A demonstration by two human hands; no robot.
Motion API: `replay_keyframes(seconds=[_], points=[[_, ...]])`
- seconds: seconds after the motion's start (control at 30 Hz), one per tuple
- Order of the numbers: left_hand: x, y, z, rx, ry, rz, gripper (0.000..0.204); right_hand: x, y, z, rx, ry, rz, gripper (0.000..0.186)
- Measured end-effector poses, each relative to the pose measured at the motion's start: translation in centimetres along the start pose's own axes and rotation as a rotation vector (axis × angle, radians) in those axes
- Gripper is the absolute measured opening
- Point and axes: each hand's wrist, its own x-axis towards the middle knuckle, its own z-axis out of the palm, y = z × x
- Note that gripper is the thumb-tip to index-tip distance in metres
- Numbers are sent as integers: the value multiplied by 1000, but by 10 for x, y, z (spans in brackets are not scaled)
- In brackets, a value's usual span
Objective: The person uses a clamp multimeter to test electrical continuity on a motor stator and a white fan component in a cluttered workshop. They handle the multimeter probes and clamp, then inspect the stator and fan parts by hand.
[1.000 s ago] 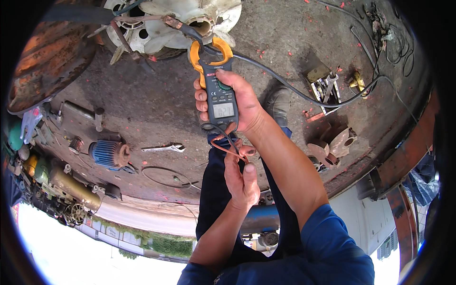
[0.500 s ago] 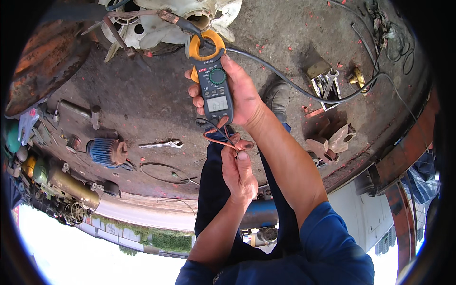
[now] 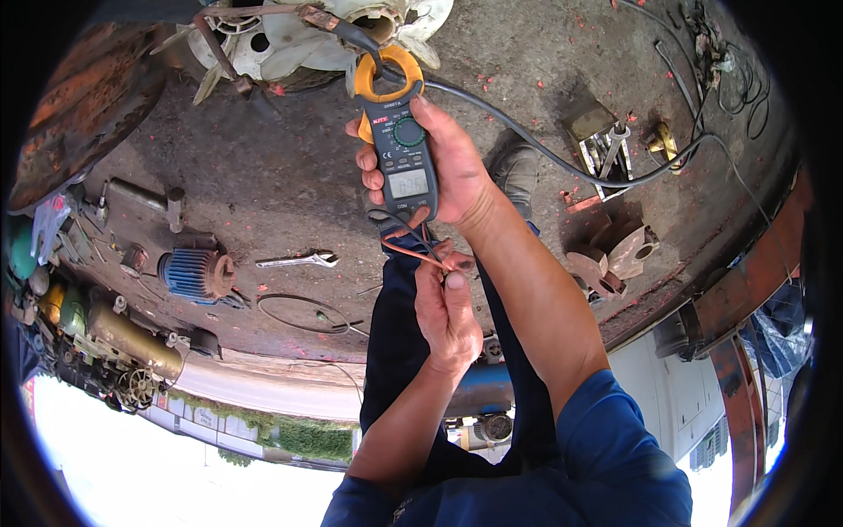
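Note:
My right hand (image 3: 457, 171) is wrapped round a clamp meter (image 3: 406, 151) with a dark body, a green dial and a small grey display. Its yellow jaw (image 3: 413, 63) encircles a thick black cable (image 3: 505, 114), which comes from a copper-coloured connector (image 3: 318, 18) and runs off to the right. Below the meter, my left hand (image 3: 450, 321) pinches thin red and black test leads (image 3: 411, 252) between thumb and fingers. The leads loop up to the meter's lower end; their tips are hidden in the fingers.
White fan-like metal parts (image 3: 299, 53) lie beyond the meter. On the floor at left are an adjustable wrench (image 3: 299, 261), a blue motor (image 3: 195, 277) and a hammer (image 3: 145, 198). Rusty metal pieces (image 3: 615, 255) and a metal frame (image 3: 606, 158) lie at right, near my shoe (image 3: 515, 176).
The clamp meter and both hands have shifted slightly right in the picture. The jaw still surrounds the cable, and the left hand keeps its pinch on the leads.

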Motion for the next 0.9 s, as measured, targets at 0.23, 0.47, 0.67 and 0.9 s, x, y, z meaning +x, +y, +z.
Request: replay_keyframes(seconds=[0.23,0.47,0.67,0.9], points=[[2,4,-1,43,6,9,44,0,1,-2,-14,-20,-4,72],[4,5,0,101,6,8,45,1,1,4,-51,42,-15,55],[3,3,0,55,-11,-16,44,2,2,3,-119,58,-28,40],[0,0,3,34,-24,-46,41,-4,-1,-2,-189,137,-32,44]])
